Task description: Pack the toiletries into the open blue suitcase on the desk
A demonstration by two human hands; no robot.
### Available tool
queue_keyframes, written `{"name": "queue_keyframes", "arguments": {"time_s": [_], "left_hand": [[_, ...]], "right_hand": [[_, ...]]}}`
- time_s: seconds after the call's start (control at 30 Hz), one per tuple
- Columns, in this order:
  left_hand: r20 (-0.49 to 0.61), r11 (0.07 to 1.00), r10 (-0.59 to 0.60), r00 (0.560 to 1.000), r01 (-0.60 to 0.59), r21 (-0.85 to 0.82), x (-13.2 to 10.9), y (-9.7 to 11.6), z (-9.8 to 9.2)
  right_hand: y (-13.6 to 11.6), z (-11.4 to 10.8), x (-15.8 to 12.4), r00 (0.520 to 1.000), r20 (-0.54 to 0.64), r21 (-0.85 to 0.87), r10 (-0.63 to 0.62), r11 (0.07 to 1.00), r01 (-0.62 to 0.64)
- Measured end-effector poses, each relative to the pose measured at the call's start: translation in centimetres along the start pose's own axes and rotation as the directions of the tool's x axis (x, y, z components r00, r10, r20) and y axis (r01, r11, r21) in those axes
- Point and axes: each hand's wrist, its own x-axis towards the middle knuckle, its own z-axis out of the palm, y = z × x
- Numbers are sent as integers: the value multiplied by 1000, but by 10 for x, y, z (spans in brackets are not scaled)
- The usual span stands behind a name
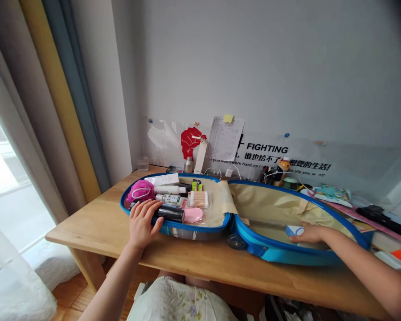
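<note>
A small blue suitcase (250, 243) lies open on the wooden desk (96, 223). Its left half holds a pink bath sponge (141, 191), white tubes, a spray bottle (170, 199), a black bottle (170, 213), a box of cotton swabs (198, 199) and a pink item (193, 215). My left hand (142, 223) rests on that half's near rim, fingers spread, touching the end of the black bottle. My right hand (308, 234) lies inside the beige-lined right half, fingers on a small white and blue box (294, 230).
The wall behind carries a red fist sticker (190, 141), a pinned paper sheet (226, 139) and a FIGHTING banner (267, 148). Bottles, cables and a cup (142, 163) stand at the desk's back. Papers and clutter (370, 209) fill the right side. Curtains (53, 111) hang left.
</note>
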Motion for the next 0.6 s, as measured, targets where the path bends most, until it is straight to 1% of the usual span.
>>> {"name": "queue_keyframes", "arguments": {"time_s": [0.1, 0.17, 0.27, 0.33, 0.37, 0.43, 0.47, 0.5, 0.57, 0.6], "left_hand": [[3, 999, -35, 999, 35, -8, 0, 1, 1], [10, 999, -42, 999, 42, -10, 0, 1, 1], [21, 999, -42, 999, 42, -12, 0, 1, 1], [31, 998, -54, 998, 54, -17, 0, 1, 1], [34, 998, -60, 998, 61, -19, 0, 1, 1], [38, 998, -65, 997, 66, -22, 0, 1, 1], [36, 998, -63, 997, 64, -22, 0, 1, 1], [33, 998, -58, 998, 59, -21, 0, 1, 1], [24, 999, -50, 998, 51, -20, 0, 1, 1], [20, 999, -47, 999, 48, -20, 0, 1, 0]], "right_hand": [[1, -4, -3, 988, 156, -35, -13, 999, 19], [2, -10, -2, 980, 198, -61, -19, 998, 32], [-3, -27, 5, 979, 197, -81, -53, 994, 70], [-16, -43, 8, 982, 133, -46, -137, 988, 144], [-27, -52, 8, 977, 81, -14, -198, 980, 199], [-57, -71, 2, 940, -32, 56, -340, 938, 341], [-76, -80, -4, 908, -66, 85, -414, 904, 418], [-97, -87, -10, 868, -76, 107, -490, 862, 496], [-140, -96, -24, 801, -82, 146, -594, 787, 599], [-162, -97, -31, 757, -59, 167, -651, 741, 651]]}}
